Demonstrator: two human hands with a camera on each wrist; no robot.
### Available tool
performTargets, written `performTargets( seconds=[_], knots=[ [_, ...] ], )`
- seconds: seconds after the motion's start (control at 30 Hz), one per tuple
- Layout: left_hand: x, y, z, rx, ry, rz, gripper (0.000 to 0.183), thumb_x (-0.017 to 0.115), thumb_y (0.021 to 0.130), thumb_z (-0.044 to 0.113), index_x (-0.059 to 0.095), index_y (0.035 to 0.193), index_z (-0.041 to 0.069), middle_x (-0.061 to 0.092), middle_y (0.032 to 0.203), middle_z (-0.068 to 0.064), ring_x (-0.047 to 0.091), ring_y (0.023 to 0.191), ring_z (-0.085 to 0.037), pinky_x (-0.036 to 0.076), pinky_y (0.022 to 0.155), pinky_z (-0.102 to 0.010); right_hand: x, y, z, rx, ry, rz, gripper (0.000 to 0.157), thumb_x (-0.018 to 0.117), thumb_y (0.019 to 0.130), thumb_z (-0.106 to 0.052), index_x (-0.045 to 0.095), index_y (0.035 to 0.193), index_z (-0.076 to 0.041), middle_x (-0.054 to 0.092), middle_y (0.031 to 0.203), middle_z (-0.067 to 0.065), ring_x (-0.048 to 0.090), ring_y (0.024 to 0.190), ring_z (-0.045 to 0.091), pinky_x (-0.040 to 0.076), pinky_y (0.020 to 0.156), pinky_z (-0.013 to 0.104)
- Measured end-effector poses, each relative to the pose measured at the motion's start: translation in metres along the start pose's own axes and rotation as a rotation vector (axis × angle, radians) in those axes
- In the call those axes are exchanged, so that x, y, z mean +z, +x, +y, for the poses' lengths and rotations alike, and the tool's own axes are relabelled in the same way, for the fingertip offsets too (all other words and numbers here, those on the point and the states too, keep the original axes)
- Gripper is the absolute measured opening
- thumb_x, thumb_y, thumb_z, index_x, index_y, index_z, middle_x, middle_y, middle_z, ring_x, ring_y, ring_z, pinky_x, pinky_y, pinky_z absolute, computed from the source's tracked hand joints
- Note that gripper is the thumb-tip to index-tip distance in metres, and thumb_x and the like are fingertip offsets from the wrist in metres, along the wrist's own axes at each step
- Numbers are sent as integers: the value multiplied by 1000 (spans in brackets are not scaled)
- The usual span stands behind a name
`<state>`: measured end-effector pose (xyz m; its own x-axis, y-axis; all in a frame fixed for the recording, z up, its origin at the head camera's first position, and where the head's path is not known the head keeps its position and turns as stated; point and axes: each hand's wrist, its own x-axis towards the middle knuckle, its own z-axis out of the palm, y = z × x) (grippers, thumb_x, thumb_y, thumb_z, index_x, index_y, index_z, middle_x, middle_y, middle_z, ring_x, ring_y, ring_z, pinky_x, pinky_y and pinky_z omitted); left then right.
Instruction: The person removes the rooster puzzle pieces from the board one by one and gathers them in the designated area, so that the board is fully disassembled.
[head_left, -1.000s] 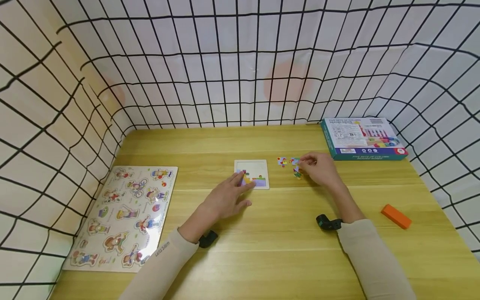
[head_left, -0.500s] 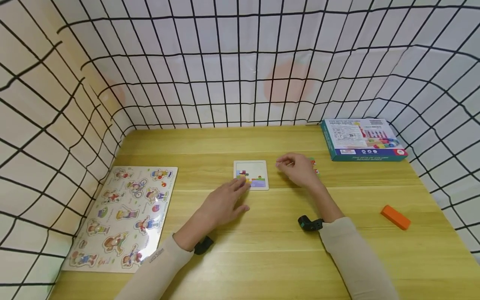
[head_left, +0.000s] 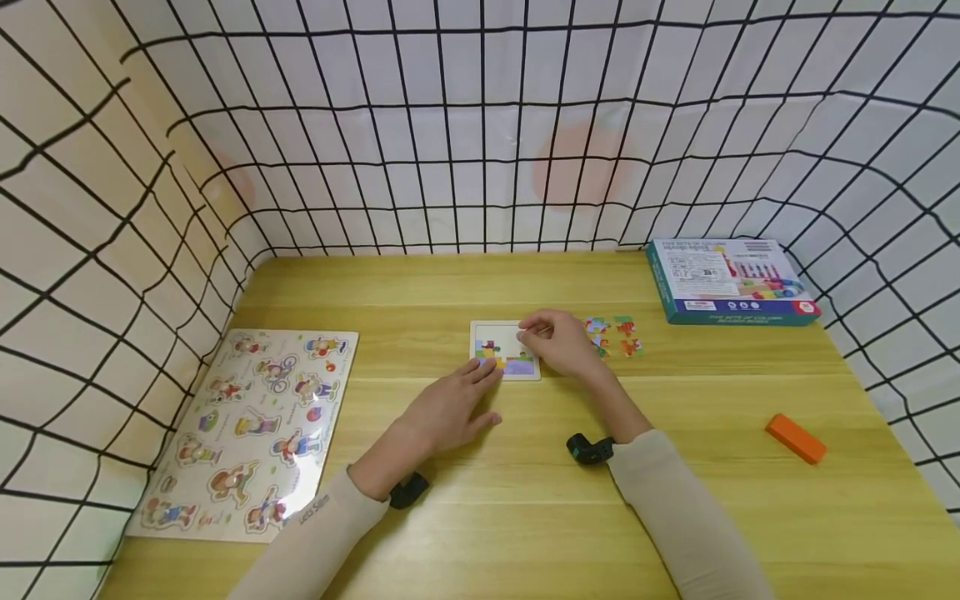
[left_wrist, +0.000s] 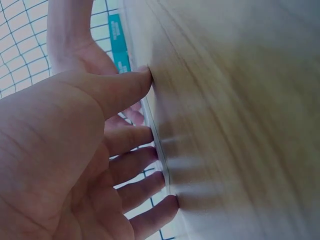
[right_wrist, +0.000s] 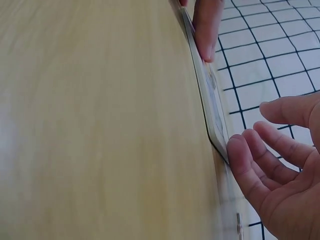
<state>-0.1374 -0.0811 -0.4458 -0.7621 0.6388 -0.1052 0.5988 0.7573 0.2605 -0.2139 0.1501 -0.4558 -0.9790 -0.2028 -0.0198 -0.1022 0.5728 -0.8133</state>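
Note:
A small square puzzle tray (head_left: 504,333) lies mid-table, its lower rows filled with jigsaw pieces (head_left: 517,367) and its upper part bare. My left hand (head_left: 448,408) rests with straight fingertips at its near-left edge; in the left wrist view the fingers (left_wrist: 137,190) reach that edge. My right hand (head_left: 561,343) is over the tray's right side, thumb and fingertips drawn together at a puzzle piece, almost wholly hidden by the fingers. The right wrist view shows this hand (right_wrist: 285,165) close by the tray's edge (right_wrist: 207,100). Several loose puzzle pieces (head_left: 628,346) lie right of it.
A large picture board with figures (head_left: 251,425) lies at the left. A boxed set (head_left: 731,279) stands at the back right, and an orange block (head_left: 796,438) lies at the right. Black wire mesh (head_left: 450,125) encloses the table's back and sides.
My right hand has picked up a puzzle piece from the loose ones and moved left over the tray. The left hand has drawn back slightly toward the tray's near edge.

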Motion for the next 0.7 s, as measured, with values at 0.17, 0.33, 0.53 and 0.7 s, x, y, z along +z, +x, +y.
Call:
performTargets(
  seconds=[0.17, 0.33, 0.53, 0.7],
  knots=[
    [1, 1, -1, -5, -2, -9, 72, 58, 104, 46, 36, 160, 7, 31, 168, -11, 32, 155, -32, 31, 126, -43, 4, 0, -5, -12, 9, -7, 27, 69, 98, -25, 75, 116, -7, 75, 107, 10, 71, 95, 25, 60, 83, 37],
    [1, 1, -1, -8, 7, -7, 72, 58, 104, 47, 36, 160, 8, 31, 168, -10, 32, 155, -32, 31, 126, -43, 8, 1, -9, -15, 30, -24, 26, 69, 99, -25, 74, 117, -6, 75, 108, 10, 71, 95, 25, 60, 81, 36],
    [2, 1, -1, -3, 12, -3, 72, 58, 104, 46, 36, 160, 7, 31, 168, -11, 32, 155, -33, 31, 126, -43, 16, 4, -8, -23, 30, -21, 23, 69, 99, -24, 75, 114, -8, 75, 106, 9, 70, 94, 24, 58, 83, 37],
    [1, 1, 0, -1, 12, -6, 71, 58, 104, 46, 36, 160, 7, 31, 168, -11, 32, 155, -33, 32, 126, -43, 21, 5, -8, -34, 15, -20, 23, 69, 98, -23, 75, 114, -8, 75, 106, 9, 70, 96, 24, 58, 87, 40]
  ],
)
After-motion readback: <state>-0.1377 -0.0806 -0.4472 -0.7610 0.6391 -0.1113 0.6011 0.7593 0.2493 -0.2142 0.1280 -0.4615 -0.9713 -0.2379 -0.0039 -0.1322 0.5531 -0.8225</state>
